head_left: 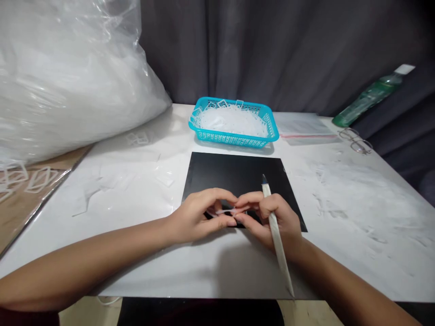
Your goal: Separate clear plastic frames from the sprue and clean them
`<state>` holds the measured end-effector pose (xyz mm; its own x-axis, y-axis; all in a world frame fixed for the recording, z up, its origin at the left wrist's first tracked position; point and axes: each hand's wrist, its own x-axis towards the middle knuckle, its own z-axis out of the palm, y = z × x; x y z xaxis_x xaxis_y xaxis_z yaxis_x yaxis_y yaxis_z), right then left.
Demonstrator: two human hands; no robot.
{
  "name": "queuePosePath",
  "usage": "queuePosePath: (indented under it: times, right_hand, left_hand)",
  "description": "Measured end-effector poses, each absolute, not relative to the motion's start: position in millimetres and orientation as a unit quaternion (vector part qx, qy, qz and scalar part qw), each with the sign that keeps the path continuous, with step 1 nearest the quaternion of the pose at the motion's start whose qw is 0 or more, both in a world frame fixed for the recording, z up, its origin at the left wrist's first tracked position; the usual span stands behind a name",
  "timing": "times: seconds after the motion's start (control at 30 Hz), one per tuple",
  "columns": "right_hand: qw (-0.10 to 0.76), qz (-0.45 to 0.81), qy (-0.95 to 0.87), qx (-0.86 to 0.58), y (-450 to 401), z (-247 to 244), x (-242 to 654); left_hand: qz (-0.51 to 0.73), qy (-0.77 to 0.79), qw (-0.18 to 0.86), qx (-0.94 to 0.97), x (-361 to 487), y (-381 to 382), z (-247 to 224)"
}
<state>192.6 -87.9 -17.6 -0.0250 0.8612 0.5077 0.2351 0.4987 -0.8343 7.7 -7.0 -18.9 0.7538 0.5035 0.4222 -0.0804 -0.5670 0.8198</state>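
Observation:
My left hand [200,215] and my right hand [277,217] meet above a black mat [234,174]. Thumbs and fingertips of both pinch a small, thin white plastic piece [224,211], partly hidden by the fingers. It looks like one of the white plastic frames in the basket. A slim, pale, pen-like tool [279,244] is also tucked in my right hand. Its dark tip points up and away, and its tapered end points down toward the table's front edge; I cannot tell its exact kind.
Beyond the mat stands a blue basket [234,139] heaped with white plastic frames [234,120]. A large clear bag [68,86] bulges at the left. Zip bags [306,129], eyeglasses [358,140] and a green bottle [369,99] lie toward the back right. Loose frames [41,179] rest on brown cardboard.

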Motion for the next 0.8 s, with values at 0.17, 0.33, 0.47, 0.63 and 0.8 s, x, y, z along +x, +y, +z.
queuePosePath:
  times: [0.17, 0.33, 0.47, 0.63, 0.8]
  right_hand:
    - [0.586, 0.319, -0.588, -0.458, -86.9, -15.0, 196.1]
    - [0.555, 0.480, -0.512, -0.446, -84.5, -14.3, 181.7]
    - [0.549, 0.482, -0.490, -0.475, -84.4, -13.8, 172.9]
    - [0.557, 0.493, -0.470, -0.476, -82.6, -10.2, 178.6]
    - [0.559, 0.509, -0.452, -0.473, -81.3, -7.2, 185.7]
  left_hand:
    - [0.342, 0.199, 0.419, 0.817, 7.0, -3.5, -12.3]
    - [0.367, 0.274, 0.607, 0.650, 13.2, -11.8, -11.2]
    - [0.353, 0.269, 0.700, 0.559, 17.3, -17.0, -9.2]
    - [0.352, 0.251, 0.708, 0.558, 16.2, -15.3, -9.8]
    - [0.326, 0.250, 0.569, 0.713, 12.0, -13.4, -11.9]
